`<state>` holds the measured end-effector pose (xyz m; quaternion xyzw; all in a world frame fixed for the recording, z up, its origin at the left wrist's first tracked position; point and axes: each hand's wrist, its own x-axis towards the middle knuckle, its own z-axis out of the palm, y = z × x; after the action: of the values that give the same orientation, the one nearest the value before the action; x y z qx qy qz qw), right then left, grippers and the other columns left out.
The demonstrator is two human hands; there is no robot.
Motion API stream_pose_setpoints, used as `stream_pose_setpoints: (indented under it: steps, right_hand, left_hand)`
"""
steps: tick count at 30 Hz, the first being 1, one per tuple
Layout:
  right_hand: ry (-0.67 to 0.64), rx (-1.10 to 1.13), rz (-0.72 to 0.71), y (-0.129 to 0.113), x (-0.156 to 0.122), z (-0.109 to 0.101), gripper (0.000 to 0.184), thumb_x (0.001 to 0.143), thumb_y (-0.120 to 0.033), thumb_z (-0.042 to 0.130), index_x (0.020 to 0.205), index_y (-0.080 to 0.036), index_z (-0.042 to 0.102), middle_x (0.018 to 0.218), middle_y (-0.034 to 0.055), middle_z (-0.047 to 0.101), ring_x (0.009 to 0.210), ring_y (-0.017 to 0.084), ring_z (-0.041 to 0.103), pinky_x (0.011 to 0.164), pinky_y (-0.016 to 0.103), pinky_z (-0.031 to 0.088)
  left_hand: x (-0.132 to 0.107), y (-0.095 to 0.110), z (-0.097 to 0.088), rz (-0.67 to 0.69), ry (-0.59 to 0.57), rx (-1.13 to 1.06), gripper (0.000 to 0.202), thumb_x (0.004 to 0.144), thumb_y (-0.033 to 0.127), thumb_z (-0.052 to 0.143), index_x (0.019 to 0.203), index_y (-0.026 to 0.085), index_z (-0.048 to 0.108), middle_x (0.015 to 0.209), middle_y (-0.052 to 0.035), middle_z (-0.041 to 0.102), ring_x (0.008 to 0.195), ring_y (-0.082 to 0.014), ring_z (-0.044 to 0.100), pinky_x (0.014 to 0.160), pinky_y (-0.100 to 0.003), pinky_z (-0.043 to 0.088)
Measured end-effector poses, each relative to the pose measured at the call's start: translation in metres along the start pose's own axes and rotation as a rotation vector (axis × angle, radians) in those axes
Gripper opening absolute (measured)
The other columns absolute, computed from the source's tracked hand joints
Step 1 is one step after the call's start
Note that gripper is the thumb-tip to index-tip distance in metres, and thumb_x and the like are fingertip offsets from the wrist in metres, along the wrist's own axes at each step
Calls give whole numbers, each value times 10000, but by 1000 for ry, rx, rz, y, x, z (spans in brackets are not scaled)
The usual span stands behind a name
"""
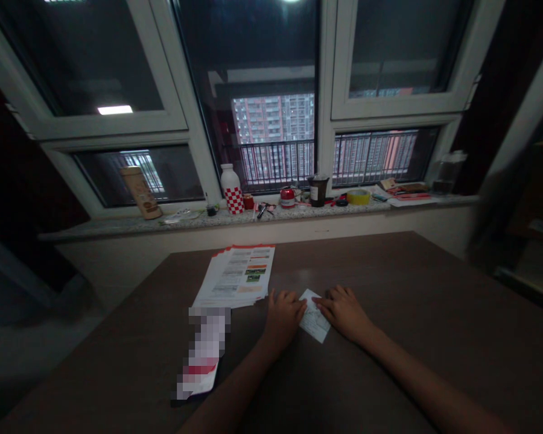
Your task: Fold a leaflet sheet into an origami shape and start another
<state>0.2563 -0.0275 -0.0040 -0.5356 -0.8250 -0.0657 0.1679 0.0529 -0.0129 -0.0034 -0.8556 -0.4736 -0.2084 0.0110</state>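
A small whitish sheet of paper [315,325] with faint printed lines lies on the dark brown table, turned so one corner points toward me. My left hand [284,318] is closed at its left edge, fingers curled and fingertips on the paper. From the other side, my right hand [347,313] presses fingertips onto the upper part of the same paper, its other fingers bent. The undersides of both hands are hidden.
A stack of printed sheets [238,277] lies beyond my left hand. Nearer me is a pixelated flat object [203,355], beside my left forearm. On the windowsill stand a checkered white bottle [232,190], a dark cup [317,191], yellow tape [358,197] and a tan tumbler [140,193].
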Motion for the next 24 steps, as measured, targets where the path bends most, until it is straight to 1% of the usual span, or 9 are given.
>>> stream_pose_setpoints:
  steps: [4,11,18,24]
  right_hand:
    - [1,-17,-1,0,0,0,321,970,-397,419,1180,-323,650,905,92,644,950,263,499,802,377,328]
    - [-9,-57,-2,-1,1,1,319,969,-400,420,1184,-333,645,912,95,641,958,278,500,796,389,327]
    - [-7,-68,-20,-2,1,0,319,967,-392,423,1184,-325,647,908,102,642,965,274,500,816,394,321]
    - [-10,-85,-14,-3,1,0,317,967,-392,426,1196,-336,637,940,103,644,981,277,497,821,390,312]
  left_hand:
    - [0,0,-1,-7,-3,-11,248,955,320,453,1048,298,682,943,-14,631,989,-212,526,1066,-546,222]
    - [-1,0,0,-3,22,-15,237,957,321,459,1041,296,679,936,-8,637,995,-204,534,1081,-571,177]
    - [2,1,0,-15,15,16,241,960,318,454,1047,299,678,940,-12,636,991,-205,542,1075,-570,195]
    - [2,1,-1,-16,-10,16,240,954,315,460,1054,296,677,953,-14,636,1003,-214,544,1068,-592,196]
